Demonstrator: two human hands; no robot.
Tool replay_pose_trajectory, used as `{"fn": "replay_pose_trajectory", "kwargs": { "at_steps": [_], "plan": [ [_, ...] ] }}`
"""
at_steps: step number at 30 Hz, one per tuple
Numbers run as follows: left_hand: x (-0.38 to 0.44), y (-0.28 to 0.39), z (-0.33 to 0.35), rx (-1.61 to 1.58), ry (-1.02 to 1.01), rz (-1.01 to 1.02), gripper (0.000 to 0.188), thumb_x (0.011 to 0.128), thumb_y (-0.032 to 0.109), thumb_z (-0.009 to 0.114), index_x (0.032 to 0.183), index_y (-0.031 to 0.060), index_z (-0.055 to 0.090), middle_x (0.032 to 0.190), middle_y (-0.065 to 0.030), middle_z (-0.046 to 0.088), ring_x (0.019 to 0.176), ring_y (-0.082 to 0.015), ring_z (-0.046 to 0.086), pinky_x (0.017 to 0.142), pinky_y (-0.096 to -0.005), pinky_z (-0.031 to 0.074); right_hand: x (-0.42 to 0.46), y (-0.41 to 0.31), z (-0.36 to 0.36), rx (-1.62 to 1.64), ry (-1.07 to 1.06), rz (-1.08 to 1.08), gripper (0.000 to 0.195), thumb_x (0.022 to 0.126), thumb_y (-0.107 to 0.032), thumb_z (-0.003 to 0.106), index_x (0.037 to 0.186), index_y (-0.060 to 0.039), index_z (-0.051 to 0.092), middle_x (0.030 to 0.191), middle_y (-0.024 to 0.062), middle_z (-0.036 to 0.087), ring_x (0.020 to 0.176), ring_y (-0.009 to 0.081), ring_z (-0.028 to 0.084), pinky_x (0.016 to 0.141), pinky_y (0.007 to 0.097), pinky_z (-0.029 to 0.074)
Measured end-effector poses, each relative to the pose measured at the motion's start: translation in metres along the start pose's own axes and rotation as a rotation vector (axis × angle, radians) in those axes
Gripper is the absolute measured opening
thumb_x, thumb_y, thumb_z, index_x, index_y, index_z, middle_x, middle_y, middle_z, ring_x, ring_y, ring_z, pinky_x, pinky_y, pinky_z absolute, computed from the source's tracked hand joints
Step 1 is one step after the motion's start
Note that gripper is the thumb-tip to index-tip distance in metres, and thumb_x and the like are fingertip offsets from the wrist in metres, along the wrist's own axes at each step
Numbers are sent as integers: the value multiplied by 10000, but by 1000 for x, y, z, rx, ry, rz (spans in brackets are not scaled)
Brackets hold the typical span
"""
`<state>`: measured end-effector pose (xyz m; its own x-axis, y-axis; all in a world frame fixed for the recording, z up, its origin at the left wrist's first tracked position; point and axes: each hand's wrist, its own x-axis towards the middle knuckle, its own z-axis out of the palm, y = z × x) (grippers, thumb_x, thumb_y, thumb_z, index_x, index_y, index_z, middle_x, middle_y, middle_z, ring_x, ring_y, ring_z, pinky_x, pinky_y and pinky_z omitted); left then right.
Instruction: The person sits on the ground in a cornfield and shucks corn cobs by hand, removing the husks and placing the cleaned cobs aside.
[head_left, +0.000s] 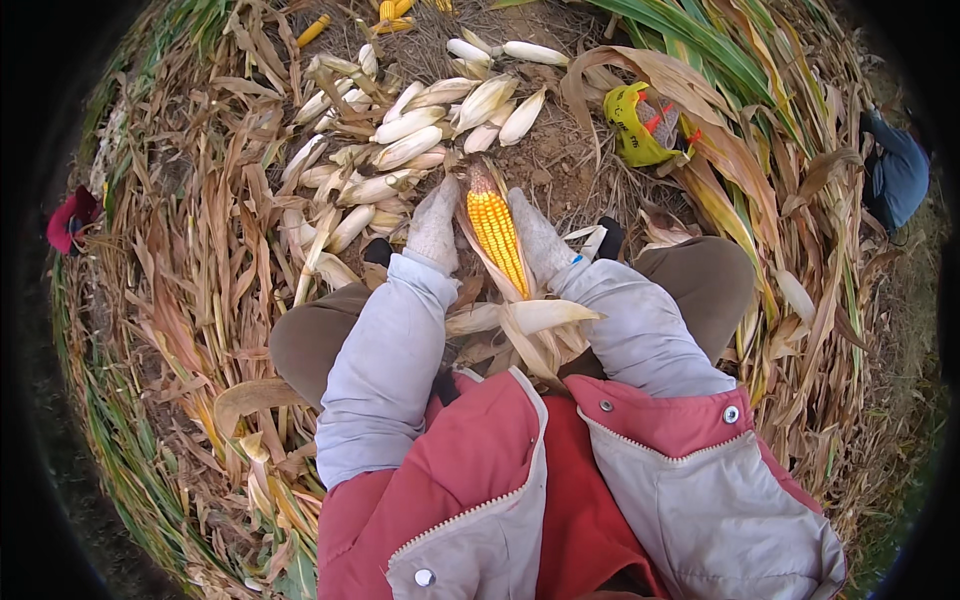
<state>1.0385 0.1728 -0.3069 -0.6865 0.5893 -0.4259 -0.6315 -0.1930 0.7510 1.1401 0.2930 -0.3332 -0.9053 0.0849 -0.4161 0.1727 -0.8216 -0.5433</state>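
Observation:
Between my two gloved hands lies an ear of corn (496, 232), its yellow kernels bare and its pale husk (536, 319) peeled open toward my body. My left hand (436, 225) grips the ear's far end and husk from the left. On the other side, my right hand (538, 236) holds the husk along the ear's right edge. The gloves hide my fingers, so the exact grip on each side is partly covered. Just beyond my left hand lies a pile of ears in husk (409, 146).
Several bare yellow cobs (394, 15) lie at the far edge. A yellow plastic bag (634, 127) sits on stalks to the right. Dry corn stalks (217, 202) cover the left. One person (896, 172) is at far right, another (73, 220) at far left.

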Motion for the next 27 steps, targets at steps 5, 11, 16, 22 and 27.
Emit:
{"fn": "replay_pose_trajectory", "kwargs": {
  "at_steps": [5, 11, 16, 22, 27],
  "plan": [
    [11, -9, -16, 81, 76, 84, 316, 1011, 253, 610, 1216, 13, 621, 1049, -36, 691, 846, -107, 641, 740, -257, 533, -17, -11, 34, -375, 175, -178, 530, 1077, -447, 382, 1322, -9, 554, 1192, 111, 650, 1070, 181, 604, 975, 303, 465],
    [7, 3, -3, -53, 214, 200, 271, 1038, 209, 552, 1230, 21, 582, 1060, -86, 673, 906, -181, 669, 750, -305, 558, -5, -5, -3, -903, 245, -402, 651, 961, -497, 495, 1399, -15, 478, 1357, 186, 570, 1271, 284, 538, 1077, 380, 387],
    [-5, 3, 15, -217, 91, 124, 316, 1041, 235, 552, 1269, 16, 546, 1131, -123, 661, 924, -216, 682, 783, -356, 594, 1, -2, 8, -831, 125, -451, 623, 927, -282, 666, 1419, 19, 431, 1329, 124, 556, 1218, 217, 547, 1060, 341, 409],
    [-15, -11, 23, -314, 6, -124, 331, 1045, 269, 544, 1279, 36, 572, 1147, -111, 665, 983, -221, 673, 831, -368, 587, -7, 3, 7, -129, 223, -214, 476, 985, -248, 571, 1387, -13, 474, 1261, 89, 591, 1121, 186, 571, 1008, 316, 431],
    [-13, -28, 18, -123, -187, -172, 388, 1054, 317, 495, 1325, 40, 523, 1172, -87, 655, 968, -224, 676, 761, -377, 591, -1, 7, 1, -143, 308, -273, 464, 983, -284, 592, 1357, -23, 509, 1217, 96, 616, 1068, 180, 590, 935, 319, 472]
  ]
}}
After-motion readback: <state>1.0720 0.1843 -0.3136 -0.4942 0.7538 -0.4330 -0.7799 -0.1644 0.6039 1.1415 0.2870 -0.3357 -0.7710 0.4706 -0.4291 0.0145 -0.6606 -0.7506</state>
